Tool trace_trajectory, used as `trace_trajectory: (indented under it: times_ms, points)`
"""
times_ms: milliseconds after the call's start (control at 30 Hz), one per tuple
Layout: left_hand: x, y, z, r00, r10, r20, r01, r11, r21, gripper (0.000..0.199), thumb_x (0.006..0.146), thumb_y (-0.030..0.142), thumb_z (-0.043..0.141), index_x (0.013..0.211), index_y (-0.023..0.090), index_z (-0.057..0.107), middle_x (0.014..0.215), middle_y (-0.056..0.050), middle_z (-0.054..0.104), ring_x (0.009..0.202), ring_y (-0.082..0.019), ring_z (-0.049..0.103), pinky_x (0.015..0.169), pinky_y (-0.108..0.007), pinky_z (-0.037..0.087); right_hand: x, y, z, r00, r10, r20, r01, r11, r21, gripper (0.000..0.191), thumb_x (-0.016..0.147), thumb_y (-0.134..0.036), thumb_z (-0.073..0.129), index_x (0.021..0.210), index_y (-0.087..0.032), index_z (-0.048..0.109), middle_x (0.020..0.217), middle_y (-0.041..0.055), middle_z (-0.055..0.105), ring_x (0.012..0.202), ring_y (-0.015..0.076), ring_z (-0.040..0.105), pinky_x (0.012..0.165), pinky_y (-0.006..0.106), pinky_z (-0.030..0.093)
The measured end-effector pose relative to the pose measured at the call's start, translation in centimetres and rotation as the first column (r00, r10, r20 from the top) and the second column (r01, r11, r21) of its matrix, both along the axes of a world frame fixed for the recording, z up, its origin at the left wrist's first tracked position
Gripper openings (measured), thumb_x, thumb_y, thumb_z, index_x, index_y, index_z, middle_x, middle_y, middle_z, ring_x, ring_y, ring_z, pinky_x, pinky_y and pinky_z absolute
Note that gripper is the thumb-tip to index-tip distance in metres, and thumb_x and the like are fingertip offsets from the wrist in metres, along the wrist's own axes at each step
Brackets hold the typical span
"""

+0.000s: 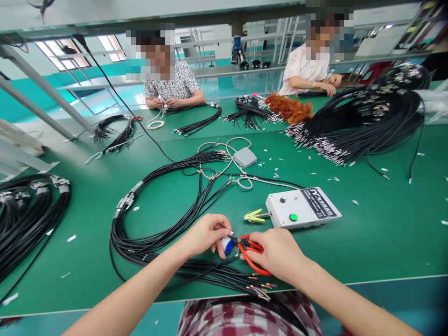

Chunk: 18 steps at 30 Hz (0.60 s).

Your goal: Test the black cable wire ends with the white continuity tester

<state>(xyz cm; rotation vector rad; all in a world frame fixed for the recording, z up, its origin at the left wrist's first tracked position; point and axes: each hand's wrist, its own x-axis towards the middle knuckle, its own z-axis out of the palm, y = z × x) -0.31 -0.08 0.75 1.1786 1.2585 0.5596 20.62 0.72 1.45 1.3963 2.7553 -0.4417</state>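
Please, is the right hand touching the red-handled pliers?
Touching. The head view shows the right hand gripping the red-handled pliers, its fingers around the handles.

Bright, diffuse light; glare on floor (222, 85); edges stretched, background soft.

Green surface (196, 191); black cables (157, 240); red pliers handles (254, 262); yellow clip (255, 216); white box (287, 203) with green button (293, 217); red-and-white checked clothing (224, 319).
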Motion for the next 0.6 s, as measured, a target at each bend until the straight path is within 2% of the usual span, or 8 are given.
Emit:
trace_trajectory:
  times_ms: [300, 433, 600]
  points:
    - [-0.03, -0.02, 0.41, 0.999, 0.022, 0.041, -0.02, 0.999, -0.049, 0.027, 0.076, 0.041, 0.066, 0.075, 0.017, 0.054, 0.047, 0.004, 0.06, 0.042, -0.014, 0.067, 0.038, -0.016, 0.033, 0.17, 0.16, 0.01, 0.998, 0.045, 0.048, -0.046, 0.999, 0.003, 0.025, 0.087, -0.045, 0.062, 0.078, -0.023, 0.071, 0.071, 0.0027, 0.075, 0.065, 0.0192, 0.069, 0.055, 0.028, 0.027]
    - [-0.13, -0.03, 0.44, 0.998, 0.04, 0.049, -0.036, 0.997, -0.072, 0.028, 0.075, 0.041, 0.068, 0.075, 0.017, 0.054, 0.049, 0.004, 0.061, 0.044, -0.014, 0.068, 0.039, -0.016, 0.035, -0.06, 0.08, 0.35, 0.998, 0.049, 0.036, -0.049, 0.999, 0.003, 0.031, 0.088, -0.05, 0.058, 0.081, -0.022, 0.071, 0.074, 0.0039, 0.076, 0.067, 0.0196, 0.069, 0.058, 0.027, 0.031]
    - [-0.27, 0.03, 0.64, 0.996, 0.057, 0.062, -0.051, 0.995, -0.091, 0.03, 0.073, 0.041, 0.071, 0.075, 0.016, 0.054, 0.064, -0.001, 0.069, 0.046, -0.013, 0.069, 0.04, -0.016, 0.037, -0.34, 0.12, 0.51, 0.998, 0.055, 0.027, -0.055, 0.998, 0.005, 0.033, 0.089, -0.05, 0.056, 0.08, -0.021, 0.07, 0.075, 0.0047, 0.076, 0.068, 0.0199, 0.069, 0.058, 0.028, 0.032]
